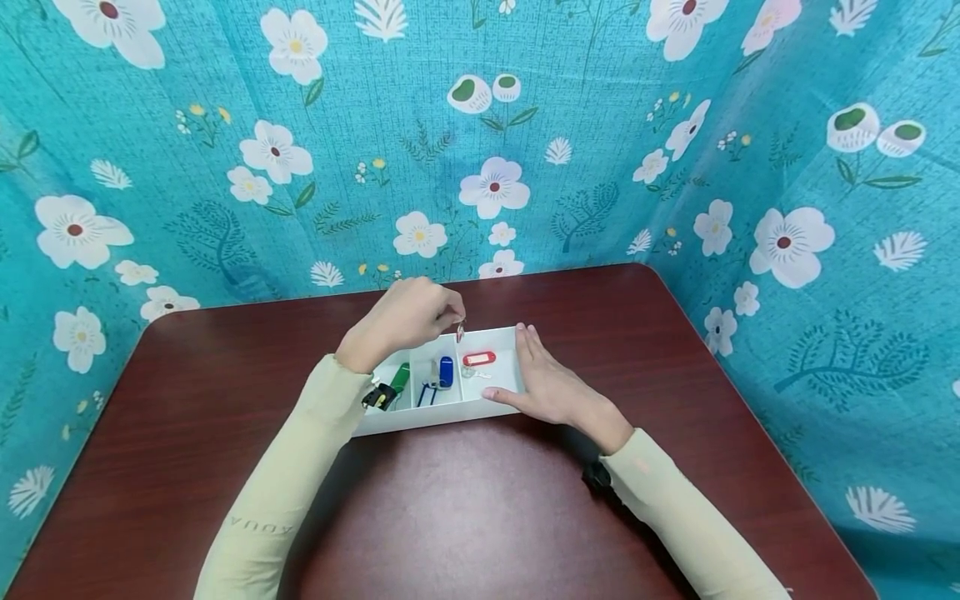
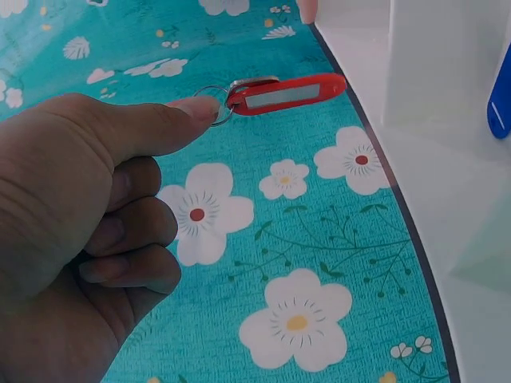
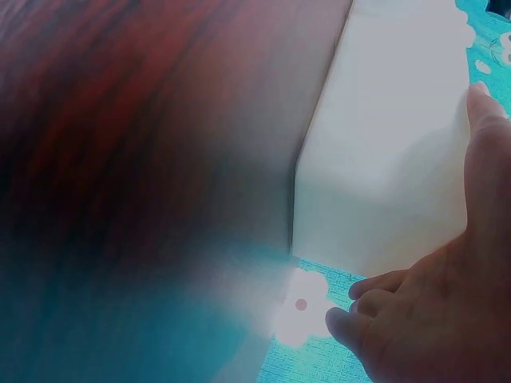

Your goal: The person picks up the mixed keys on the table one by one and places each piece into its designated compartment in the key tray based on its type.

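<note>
My left hand (image 1: 412, 312) is raised over the back wall of a white divided box (image 1: 427, 418). Its thumb and index finger pinch the metal ring of a red key tag (image 2: 291, 94), and a silver piece (image 2: 254, 80), perhaps a key, hangs on the same ring. Below, in the right compartment, lies another red key tag (image 1: 479, 358) with keys beside it. A blue key tag (image 1: 446, 372) with keys occupies the middle compartment, and a green key tag (image 1: 401, 377) the left one. My right hand (image 1: 551, 385) rests on the box's right end, fingers extended along the wall.
The box stands on a dark reddish-brown table (image 1: 465, 500) towards its far edge. Behind and to the right hangs a turquoise floral curtain (image 1: 405, 167). A black wrist strap piece (image 1: 379, 397) at the left cuff covers part of the left compartment.
</note>
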The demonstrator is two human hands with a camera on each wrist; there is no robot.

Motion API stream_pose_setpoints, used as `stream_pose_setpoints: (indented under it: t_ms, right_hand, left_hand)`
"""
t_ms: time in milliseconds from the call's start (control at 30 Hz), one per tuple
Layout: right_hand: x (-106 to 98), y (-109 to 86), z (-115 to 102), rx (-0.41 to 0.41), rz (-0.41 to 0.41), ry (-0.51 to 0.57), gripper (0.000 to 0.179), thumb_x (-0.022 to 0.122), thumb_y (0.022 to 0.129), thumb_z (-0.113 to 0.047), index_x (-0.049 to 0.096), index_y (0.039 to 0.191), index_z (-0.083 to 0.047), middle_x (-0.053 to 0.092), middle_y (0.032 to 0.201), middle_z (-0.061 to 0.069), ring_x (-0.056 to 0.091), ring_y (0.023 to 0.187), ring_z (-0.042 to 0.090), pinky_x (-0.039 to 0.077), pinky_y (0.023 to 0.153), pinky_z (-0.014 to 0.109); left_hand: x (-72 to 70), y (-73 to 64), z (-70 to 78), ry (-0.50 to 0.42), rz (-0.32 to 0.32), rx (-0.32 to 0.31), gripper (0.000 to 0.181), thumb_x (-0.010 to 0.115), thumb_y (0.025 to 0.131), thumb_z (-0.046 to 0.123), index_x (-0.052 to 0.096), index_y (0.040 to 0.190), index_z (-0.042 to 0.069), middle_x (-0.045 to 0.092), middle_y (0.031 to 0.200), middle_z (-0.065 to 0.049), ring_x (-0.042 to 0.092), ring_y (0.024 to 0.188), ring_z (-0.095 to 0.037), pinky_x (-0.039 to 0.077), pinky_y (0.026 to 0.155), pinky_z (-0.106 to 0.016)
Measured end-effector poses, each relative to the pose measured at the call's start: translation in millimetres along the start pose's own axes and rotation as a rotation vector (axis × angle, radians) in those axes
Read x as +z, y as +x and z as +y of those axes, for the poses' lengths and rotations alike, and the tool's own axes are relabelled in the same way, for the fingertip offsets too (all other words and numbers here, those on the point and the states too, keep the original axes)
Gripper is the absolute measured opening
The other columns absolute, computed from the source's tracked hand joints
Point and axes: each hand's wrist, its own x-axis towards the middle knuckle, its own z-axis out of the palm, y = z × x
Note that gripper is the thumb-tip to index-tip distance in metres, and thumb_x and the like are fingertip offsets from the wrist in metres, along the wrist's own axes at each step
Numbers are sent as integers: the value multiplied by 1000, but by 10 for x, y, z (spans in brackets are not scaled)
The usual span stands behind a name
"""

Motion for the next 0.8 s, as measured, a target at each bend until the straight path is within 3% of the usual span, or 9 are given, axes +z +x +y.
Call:
stream_pose_setpoints:
  t_ms: [333,800]
  right_hand:
    - [-7,-6,17,3,2,-3,126,54,91,-82,-2,167,1,0,178,22,2,167,36,25,132,50]
    - [6,-11,26,-7,-1,20,126,53,91,-82,-2,167,1,-1,178,20,1,167,37,25,133,49]
  left_hand:
    - [51,117,90,9,-32,17,15,67,103,14,82,100,14,75,86,3,55,64,-12,45,60,-24]
    - [88,341,178,49,-103,45,16,66,103,15,80,96,15,76,86,3,62,70,-11,55,68,-26]
